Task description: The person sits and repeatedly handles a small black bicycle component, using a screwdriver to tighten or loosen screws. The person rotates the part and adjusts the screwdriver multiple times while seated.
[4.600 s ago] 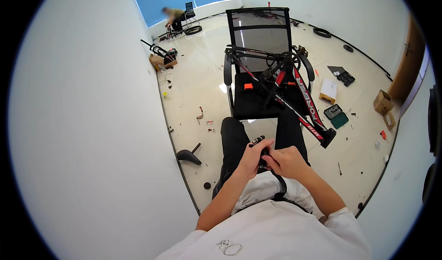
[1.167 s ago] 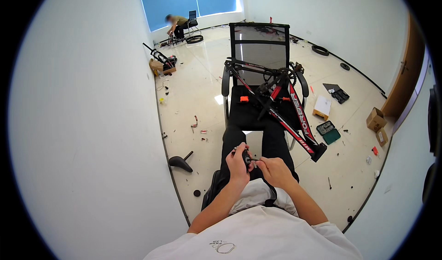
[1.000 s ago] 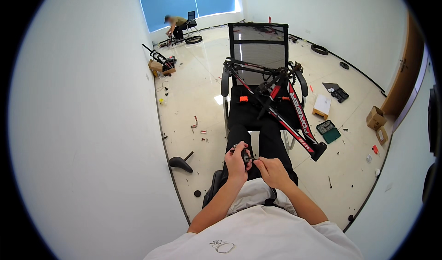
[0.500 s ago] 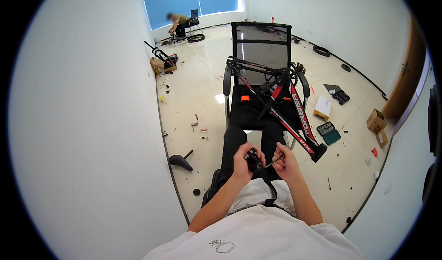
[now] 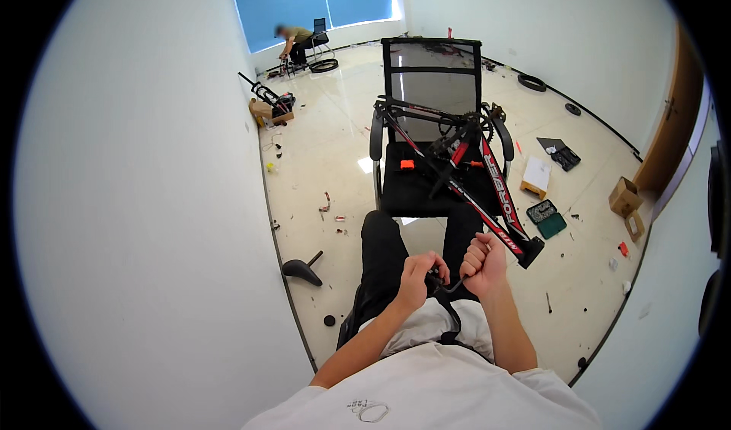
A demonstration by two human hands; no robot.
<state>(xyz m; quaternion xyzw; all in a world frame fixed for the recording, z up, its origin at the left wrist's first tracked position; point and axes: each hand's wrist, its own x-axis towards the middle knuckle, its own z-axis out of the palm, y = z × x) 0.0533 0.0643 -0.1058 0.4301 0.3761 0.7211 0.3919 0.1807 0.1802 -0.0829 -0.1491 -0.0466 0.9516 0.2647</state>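
In front of my lap, my left hand (image 5: 416,279) is closed around a small black bicycle part (image 5: 435,281), mostly covered by the fingers. A thin dark metal rod with a bend, like a hex key (image 5: 454,287), runs from that part to my right hand (image 5: 485,265), whose fingers wrap in a fist around its other end. Just beyond my hands, a black, red and white bicycle frame (image 5: 500,190) leans across a black mesh chair (image 5: 432,87), its crank and chainring toward the backrest.
A bicycle saddle (image 5: 303,272) lies on the floor at left. To the right are a green open tool case (image 5: 553,224), cardboard box (image 5: 624,196) and scattered small parts. White walls rise on both sides. Another person (image 5: 295,42) bends over parts by the far window.
My right hand has turned and closed into a fist around the rod, rising slightly. My left hand has shifted right and lower, and its fingers now cover more of the black part.
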